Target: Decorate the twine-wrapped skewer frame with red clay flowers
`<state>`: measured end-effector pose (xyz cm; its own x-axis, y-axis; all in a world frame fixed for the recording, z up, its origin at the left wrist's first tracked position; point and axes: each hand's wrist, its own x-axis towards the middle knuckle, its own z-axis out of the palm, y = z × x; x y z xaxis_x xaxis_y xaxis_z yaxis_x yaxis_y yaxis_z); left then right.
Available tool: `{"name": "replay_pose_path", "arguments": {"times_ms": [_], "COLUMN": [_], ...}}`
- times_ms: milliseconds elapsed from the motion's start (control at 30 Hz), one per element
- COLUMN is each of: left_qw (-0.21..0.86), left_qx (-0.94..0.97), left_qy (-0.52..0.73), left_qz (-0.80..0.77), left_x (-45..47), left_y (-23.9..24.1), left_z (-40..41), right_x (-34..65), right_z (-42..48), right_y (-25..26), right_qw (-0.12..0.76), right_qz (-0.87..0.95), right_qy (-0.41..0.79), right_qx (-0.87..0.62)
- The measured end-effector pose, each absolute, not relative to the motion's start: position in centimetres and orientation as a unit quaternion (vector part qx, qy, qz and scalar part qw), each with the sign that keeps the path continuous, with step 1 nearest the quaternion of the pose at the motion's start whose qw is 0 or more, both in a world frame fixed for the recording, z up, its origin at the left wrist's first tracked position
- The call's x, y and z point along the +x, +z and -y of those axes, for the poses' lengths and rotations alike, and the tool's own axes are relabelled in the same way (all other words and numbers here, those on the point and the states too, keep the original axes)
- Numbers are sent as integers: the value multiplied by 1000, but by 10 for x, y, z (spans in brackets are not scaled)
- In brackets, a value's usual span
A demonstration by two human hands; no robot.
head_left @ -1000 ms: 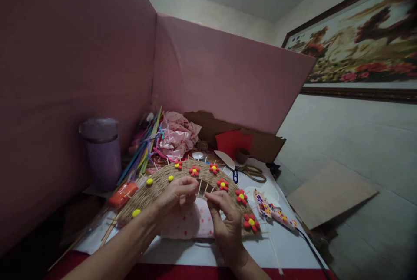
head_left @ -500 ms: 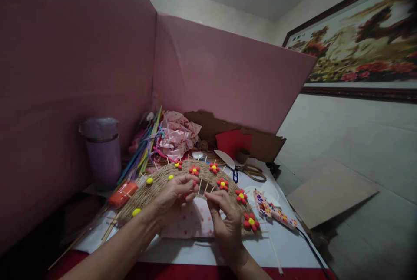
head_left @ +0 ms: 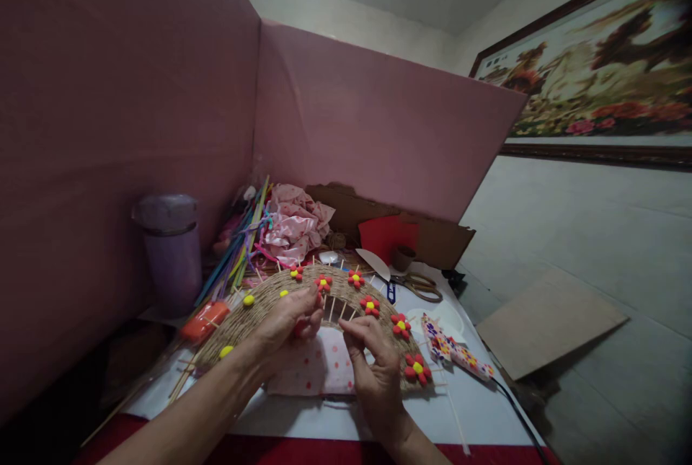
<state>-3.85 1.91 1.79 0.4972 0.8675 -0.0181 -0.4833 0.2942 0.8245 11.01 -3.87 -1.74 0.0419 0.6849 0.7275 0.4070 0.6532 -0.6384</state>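
Along the near edge runs a strip of red cloth (head_left: pixel 303 452), and beyond it spreads the white-covered tabletop (head_left: pixel 286 422). The right hand (head_left: pixel 375 357) is near the middle, thumb and forefinger drawn narrowly together; whether they hold anything, I cannot tell. To its left and slightly farther, the left hand (head_left: pixel 295 317) has its fingers curled closely around a bit of red material (head_left: pixel 299 329).

Beneath and beyond both hands, in the middle of the tabletop, is the woven arch (head_left: pixel 264 313), with a panel of dotted fabric (head_left: pixel 324 364) inside its curve and thin sticks (head_left: pixel 338 308) crossing the gap between them. Six red flowers (head_left: pixel 416 369) with yellow centres follow the arch from its top down the right side; three yellow discs (head_left: pixel 249 300) dot its left half.

Left of the arch sits an orange packet (head_left: pixel 204 322); to the right lies a flower-patterned tool (head_left: pixel 459 357) with a black cord. Farther off are scissors (head_left: pixel 424 286) at right and a purple tumbler (head_left: pixel 173 267) at left, then crumpled pink fabric (head_left: pixel 297 223) and a red sheet (head_left: pixel 386 234). Behind stand pink panels (head_left: pixel 367 126), and a framed picture (head_left: pixel 595 76) hangs at far right.
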Motion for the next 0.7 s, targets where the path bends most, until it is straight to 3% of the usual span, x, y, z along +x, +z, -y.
{"name": "replay_pose_path", "arguments": {"times_ms": [267,467,700], "left_qw": [655,381,240], "left_qx": [469,551,643], "left_qy": [512,619,538], "left_qz": [-297,-410,-490], "left_x": [-54,-77,-103], "left_y": [26,34,30], "left_z": [-32,-56,-90], "right_x": [111,113,113], "right_z": [38,35,-5], "right_y": [-20,-14,28], "right_qw": [598,574,428], "right_qz": [686,704,795], "right_qy": [121,105,33], "right_qx": [-397,-404,-428]}}
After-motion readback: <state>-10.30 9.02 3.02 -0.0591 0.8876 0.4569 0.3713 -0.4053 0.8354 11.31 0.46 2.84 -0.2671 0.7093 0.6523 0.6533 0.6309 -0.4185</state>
